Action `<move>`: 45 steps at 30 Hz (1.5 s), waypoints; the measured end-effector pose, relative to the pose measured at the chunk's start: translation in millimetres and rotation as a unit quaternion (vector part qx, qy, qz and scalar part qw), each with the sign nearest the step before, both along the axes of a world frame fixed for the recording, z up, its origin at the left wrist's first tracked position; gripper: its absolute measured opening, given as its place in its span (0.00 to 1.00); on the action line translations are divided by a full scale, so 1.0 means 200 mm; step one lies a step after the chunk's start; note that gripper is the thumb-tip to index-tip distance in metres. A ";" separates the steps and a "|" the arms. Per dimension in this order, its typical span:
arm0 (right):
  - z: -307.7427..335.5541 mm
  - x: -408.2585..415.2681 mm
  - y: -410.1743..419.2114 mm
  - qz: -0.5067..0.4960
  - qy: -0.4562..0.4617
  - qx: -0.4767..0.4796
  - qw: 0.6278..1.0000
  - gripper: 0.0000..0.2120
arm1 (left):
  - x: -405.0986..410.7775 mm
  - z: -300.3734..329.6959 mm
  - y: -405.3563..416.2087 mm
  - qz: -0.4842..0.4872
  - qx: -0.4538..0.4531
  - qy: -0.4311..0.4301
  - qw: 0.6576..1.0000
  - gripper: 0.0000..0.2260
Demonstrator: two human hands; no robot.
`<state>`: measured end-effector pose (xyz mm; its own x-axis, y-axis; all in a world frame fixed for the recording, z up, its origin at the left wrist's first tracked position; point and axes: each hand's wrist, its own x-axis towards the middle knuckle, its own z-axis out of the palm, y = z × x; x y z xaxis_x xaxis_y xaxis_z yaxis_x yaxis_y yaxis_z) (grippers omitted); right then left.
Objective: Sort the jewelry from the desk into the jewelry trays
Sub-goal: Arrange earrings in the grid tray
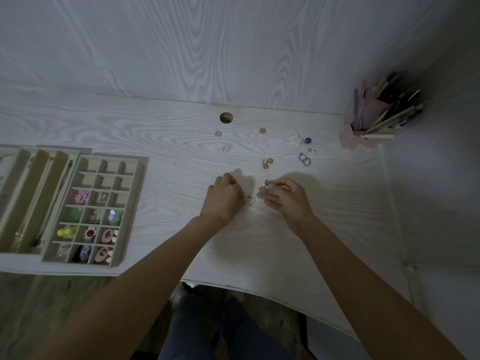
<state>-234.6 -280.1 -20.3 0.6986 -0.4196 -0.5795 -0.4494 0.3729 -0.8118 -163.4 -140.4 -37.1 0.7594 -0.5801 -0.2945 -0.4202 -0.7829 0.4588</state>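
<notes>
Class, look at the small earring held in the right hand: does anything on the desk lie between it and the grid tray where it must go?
Only the left hand, which sits directly to its left on that line. Past it, the desk is bare up to the grid tray. The right hand pinches the earring; other loose jewelry lies farther back.

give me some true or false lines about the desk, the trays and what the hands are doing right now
1. The compartmented beige jewelry tray sits left of both hands. True.
2. The right hand rests flat and empty on the white wood-grain desk. False: its fingers pinch a small gold-toned earring.
3. A pink holder full of pens and brushes stands at the desk's far right. True.
4. Every compartment of the tray is filled. False: the far rows look empty.
5. The two silver hoop rings lie inside the tray. False: they lie on the desk, beyond the right hand.
6. The left hand has its fingers curled by a thin wire hook. True.
</notes>
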 end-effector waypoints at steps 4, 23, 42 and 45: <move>0.07 0.01 0.02 0.000 -0.018 0.090 0.996 0.03 | 0.03 0.11 0.04 0.117 -0.161 0.197 0.960 0.06; 0.31 0.36 0.62 0.322 -0.072 -0.258 0.908 0.06 | 0.21 0.41 0.63 0.345 -0.416 0.415 0.732 0.09; 0.27 0.61 1.37 0.221 -0.048 -0.193 0.955 0.02 | 0.44 0.43 1.36 0.381 -0.434 0.429 0.695 0.06; 0.26 0.61 1.39 0.203 -0.029 -0.154 0.967 0.05 | 0.44 0.43 1.38 0.378 -0.437 0.443 0.686 0.07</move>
<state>-113.6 -2.9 32.5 0.8693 -0.2502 -0.4263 -0.4588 -0.0875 -0.8842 -75.3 135.7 48.1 0.6877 -0.3690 -0.6252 0.7008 0.1125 0.7044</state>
